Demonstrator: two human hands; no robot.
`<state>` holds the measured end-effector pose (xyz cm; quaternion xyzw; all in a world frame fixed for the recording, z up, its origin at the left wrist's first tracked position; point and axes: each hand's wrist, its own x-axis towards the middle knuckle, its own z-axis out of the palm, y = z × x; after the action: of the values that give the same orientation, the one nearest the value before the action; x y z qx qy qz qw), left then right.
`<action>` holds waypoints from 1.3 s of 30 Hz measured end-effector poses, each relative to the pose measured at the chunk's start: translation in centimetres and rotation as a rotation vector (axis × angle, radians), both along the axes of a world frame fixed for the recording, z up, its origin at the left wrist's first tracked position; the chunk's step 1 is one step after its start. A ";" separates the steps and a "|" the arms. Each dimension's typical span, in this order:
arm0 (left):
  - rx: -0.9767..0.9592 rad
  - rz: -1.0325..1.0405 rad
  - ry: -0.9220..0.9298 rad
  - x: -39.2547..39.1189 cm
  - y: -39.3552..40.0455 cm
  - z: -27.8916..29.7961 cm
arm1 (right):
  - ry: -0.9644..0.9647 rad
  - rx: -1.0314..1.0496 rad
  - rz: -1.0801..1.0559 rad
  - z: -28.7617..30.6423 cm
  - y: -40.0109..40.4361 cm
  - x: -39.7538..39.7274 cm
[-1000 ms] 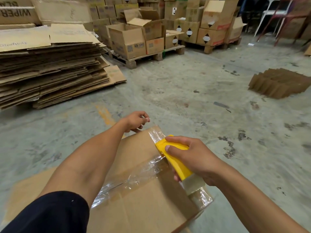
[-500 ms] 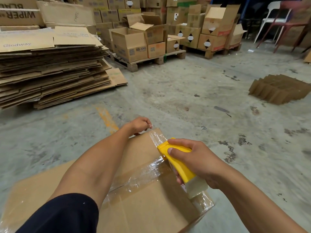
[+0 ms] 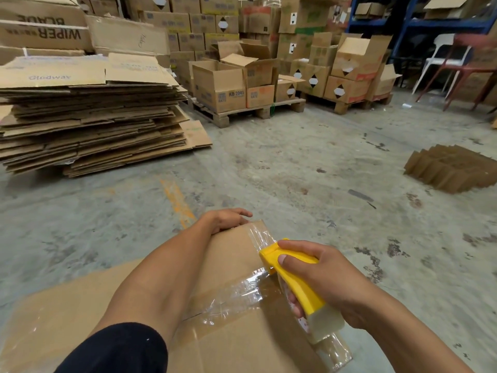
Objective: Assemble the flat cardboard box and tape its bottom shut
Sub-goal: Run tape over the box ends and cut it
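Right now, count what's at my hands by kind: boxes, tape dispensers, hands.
cardboard box: 1
yellow tape dispenser: 1
hands: 2, left hand on the box, right hand gripping the dispenser
Total: 4

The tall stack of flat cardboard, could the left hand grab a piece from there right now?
Probably not. The left hand rests on the far edge of the box, and a wide stretch of bare floor lies between it and the stack. Nothing blocks the way; it just looks too far without stepping closer.
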<state>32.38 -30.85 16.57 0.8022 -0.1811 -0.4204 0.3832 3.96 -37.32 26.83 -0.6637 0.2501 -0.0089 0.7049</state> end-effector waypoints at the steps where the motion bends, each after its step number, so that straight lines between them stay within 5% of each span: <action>1: -0.019 0.011 0.016 0.1 -0.1 -0.2 | 0.000 -0.004 0.003 0.0 0.0 0.0; 9: 0.098 0.194 -0.146 1.8 2.1 -0.7 | 0.019 -0.022 0.014 0.0 0.1 0.1; 13: -0.320 0.271 -0.340 1.5 3.2 0.8 | 0.019 -0.024 0.013 0.1 0.0 0.0; 17: -0.568 0.059 -0.246 -2.0 3.7 3.9 | 0.035 -0.025 0.018 0.3 -0.1 0.0; 21: -0.430 -0.122 -0.099 -3.8 3.1 4.0 | 0.052 -0.025 0.022 0.6 -0.1 -0.1; 33: -0.138 -0.262 -0.116 -3.6 1.7 2.7 | 0.052 -0.052 0.009 0.4 0.1 -0.2; 39: -0.216 -0.418 -0.736 -7.1 3.5 3.4 | 0.063 -0.070 0.003 0.8 0.1 -0.7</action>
<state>25.29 -27.32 19.98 0.8001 -0.5070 -0.1535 0.2816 3.24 -37.18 27.68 -0.6884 0.2708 0.0043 0.6729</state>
